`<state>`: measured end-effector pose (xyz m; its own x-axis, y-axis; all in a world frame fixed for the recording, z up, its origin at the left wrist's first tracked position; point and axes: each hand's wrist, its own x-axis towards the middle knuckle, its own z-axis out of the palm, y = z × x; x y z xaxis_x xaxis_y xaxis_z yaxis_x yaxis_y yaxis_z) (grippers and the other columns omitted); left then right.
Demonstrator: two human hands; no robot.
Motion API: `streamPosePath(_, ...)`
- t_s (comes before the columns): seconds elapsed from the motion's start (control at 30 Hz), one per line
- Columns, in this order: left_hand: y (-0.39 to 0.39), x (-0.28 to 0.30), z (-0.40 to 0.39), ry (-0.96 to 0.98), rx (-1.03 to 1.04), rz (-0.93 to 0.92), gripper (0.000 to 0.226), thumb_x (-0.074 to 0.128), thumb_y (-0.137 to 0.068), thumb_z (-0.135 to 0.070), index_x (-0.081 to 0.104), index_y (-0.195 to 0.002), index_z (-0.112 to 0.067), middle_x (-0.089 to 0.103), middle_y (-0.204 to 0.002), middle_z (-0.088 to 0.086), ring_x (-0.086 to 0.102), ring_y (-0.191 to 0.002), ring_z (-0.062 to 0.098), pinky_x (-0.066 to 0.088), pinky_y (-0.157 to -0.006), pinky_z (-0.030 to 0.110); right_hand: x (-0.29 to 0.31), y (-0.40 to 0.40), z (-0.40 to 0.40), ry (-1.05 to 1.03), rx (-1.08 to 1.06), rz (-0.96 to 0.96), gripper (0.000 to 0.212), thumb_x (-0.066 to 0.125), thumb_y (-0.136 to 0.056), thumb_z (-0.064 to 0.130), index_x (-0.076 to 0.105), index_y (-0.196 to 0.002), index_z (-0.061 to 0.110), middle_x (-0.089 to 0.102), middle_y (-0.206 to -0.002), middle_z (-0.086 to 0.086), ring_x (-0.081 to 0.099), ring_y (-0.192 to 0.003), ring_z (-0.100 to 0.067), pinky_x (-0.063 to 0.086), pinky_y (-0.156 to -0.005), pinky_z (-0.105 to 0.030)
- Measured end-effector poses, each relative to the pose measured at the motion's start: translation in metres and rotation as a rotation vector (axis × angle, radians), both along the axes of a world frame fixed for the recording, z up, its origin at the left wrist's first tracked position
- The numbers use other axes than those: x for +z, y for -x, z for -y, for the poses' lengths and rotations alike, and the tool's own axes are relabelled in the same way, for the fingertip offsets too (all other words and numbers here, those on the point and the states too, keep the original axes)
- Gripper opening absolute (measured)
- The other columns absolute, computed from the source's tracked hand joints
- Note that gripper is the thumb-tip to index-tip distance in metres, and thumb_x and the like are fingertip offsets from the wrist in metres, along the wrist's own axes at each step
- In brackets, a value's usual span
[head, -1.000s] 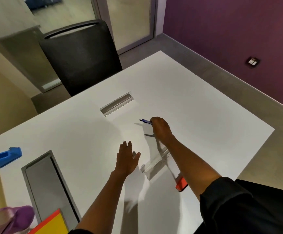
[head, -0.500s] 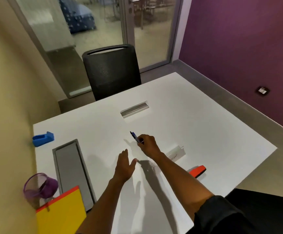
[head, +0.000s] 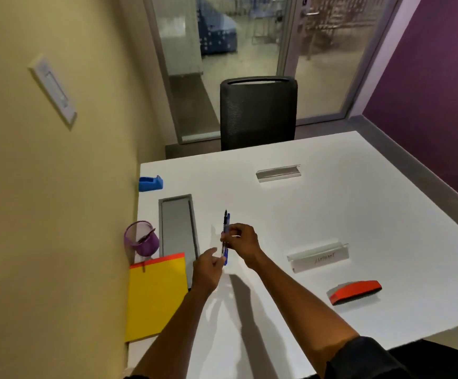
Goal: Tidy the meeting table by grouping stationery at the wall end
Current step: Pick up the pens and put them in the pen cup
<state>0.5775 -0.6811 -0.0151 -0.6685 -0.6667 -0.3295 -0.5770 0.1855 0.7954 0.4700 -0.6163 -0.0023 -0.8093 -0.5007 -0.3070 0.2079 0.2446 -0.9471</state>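
Note:
A blue pen [head: 226, 228] is held upright above the white table [head: 331, 209]. My right hand [head: 243, 242] grips its middle, and my left hand [head: 208, 269] pinches its lower end. By the yellow wall on the left stand a purple mesh pen cup [head: 141, 239], a yellow notepad with an orange top [head: 155, 294] and a blue tape dispenser [head: 150, 183]. An orange board eraser [head: 355, 291] lies at the right near the table's front edge. One clear name holder [head: 318, 255] sits right of my hands, another [head: 278, 172] lies farther back.
A grey cable hatch [head: 178, 228] is set into the table between the pen cup and my hands. A black mesh chair [head: 258, 113] stands at the far side. Glass doors are behind it, and a purple wall runs along the right.
My right hand lifted the pen off the table and carried it left toward the wall side. My left hand rose from the table and took the pen's lower end. My view swung left.

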Motion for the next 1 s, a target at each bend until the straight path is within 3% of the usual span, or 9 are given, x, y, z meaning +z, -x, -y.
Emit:
streamPosePath(0.07,-0.016,0.003,0.008,-0.004,0.071,-0.051,0.032,0.059,-0.094,-0.013,0.060,-0.122,0.002,0.070,-0.111,0.018,0.067,-0.092,0.024,0.053,-0.085,0.028,0.003,-0.015,0.013,0.024,0.039,0.019,0.017,0.070,-0.081,0.002,0.067,-0.096,0.010,0.073,-0.091,-0.013,0.072,-0.089,-0.030,0.061,-0.081,-0.038)
streamPosePath(0.2,-0.046,0.008,0.024,-0.071,0.227,-0.179,0.024,0.062,-0.091,-0.007,0.065,-0.108,0.009,0.069,-0.103,0.024,0.068,-0.094,0.039,0.056,-0.087,0.049,0.004,-0.041,0.036,0.035,0.139,0.021,0.024,0.071,-0.082,0.003,0.067,-0.105,-0.001,0.070,-0.100,-0.024,0.070,-0.094,-0.036,0.060,-0.083,-0.041)
streamPosePath(0.3,-0.065,0.011,0.036,-0.150,0.303,-0.238,0.021,0.064,-0.089,-0.004,0.066,-0.103,0.010,0.070,-0.098,0.026,0.068,-0.089,0.042,0.058,-0.082,0.052,0.005,-0.056,0.051,0.035,0.191,0.051,0.028,0.071,-0.083,0.004,0.065,-0.109,-0.004,0.068,-0.103,-0.029,0.068,-0.098,-0.040,0.058,-0.088,-0.048)
streamPosePath(0.43,-0.083,0.013,0.048,-0.242,0.352,-0.257,0.024,0.065,-0.088,-0.006,0.066,-0.107,0.009,0.071,-0.100,0.024,0.070,-0.089,0.038,0.059,-0.081,0.047,0.007,-0.070,0.067,0.045,0.262,0.074,0.018,0.070,-0.084,0.004,0.067,-0.102,0.001,0.068,-0.100,-0.030,0.069,-0.091,-0.035,0.059,-0.086,-0.044)
streamPosePath(0.67,-0.105,0.010,0.068,-0.161,0.383,-0.219,0.017,0.070,-0.084,-0.006,0.072,-0.096,0.006,0.072,-0.088,0.023,0.068,-0.077,0.032,0.060,-0.078,0.047,0.014,-0.076,0.086,0.007,0.394,0.100,0.009,0.073,-0.083,0.010,0.069,-0.087,0.016,0.071,-0.080,-0.005,0.070,-0.076,-0.016,0.059,-0.070,-0.027)
streamPosePath(0.87,-0.111,0.010,0.082,0.013,0.358,-0.168,0.015,0.073,-0.081,-0.009,0.075,-0.091,0.002,0.074,-0.081,0.016,0.065,-0.070,0.022,0.057,-0.070,0.033,0.016,-0.060,0.099,-0.004,0.437,0.055,0.026,0.073,-0.083,0.007,0.066,-0.102,-0.009,0.071,-0.091,-0.020,0.071,-0.080,-0.022,0.060,-0.072,-0.030)
streamPosePath(1.0,-0.105,0.013,0.096,0.072,0.346,-0.160,0.015,0.074,-0.081,-0.010,0.075,-0.090,0.002,0.075,-0.082,0.016,0.067,-0.071,0.023,0.049,-0.062,0.019,0.020,-0.053,0.112,0.013,0.444,0.035,0.030,0.073,-0.082,0.004,0.064,-0.104,-0.014,0.069,-0.093,-0.025,0.070,-0.084,-0.028,0.059,-0.082,-0.037)
